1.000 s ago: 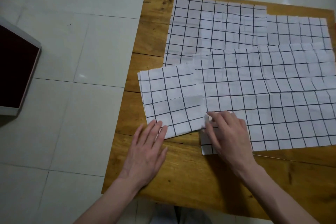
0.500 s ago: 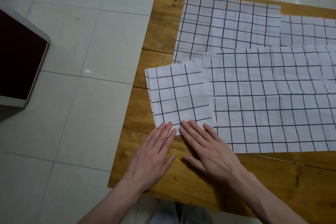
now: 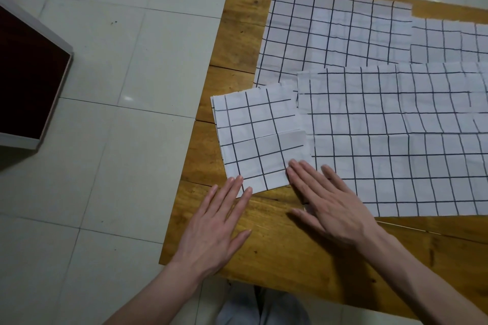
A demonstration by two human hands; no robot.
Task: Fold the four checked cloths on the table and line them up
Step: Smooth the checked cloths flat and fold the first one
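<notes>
Right hand (image 3: 334, 204) shifted onto unfolded cloth (image 3: 396, 140)

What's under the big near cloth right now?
The near cloth covers the near edges of two far cloths and the table. Anything else beneath is hidden.

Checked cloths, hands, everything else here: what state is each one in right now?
Folded checked cloth: folded small, flat at the table's left edge.
Near spread cloth: unfolded, flat.
Far-left cloth: unfolded, flat, partly covered.
Far-right cloth: flat, partly covered.
Left hand: flat, fingertips on the folded cloth.
Right hand: flat, fingers straight, across both near cloths.
Wooden table: cloths on it.
</notes>
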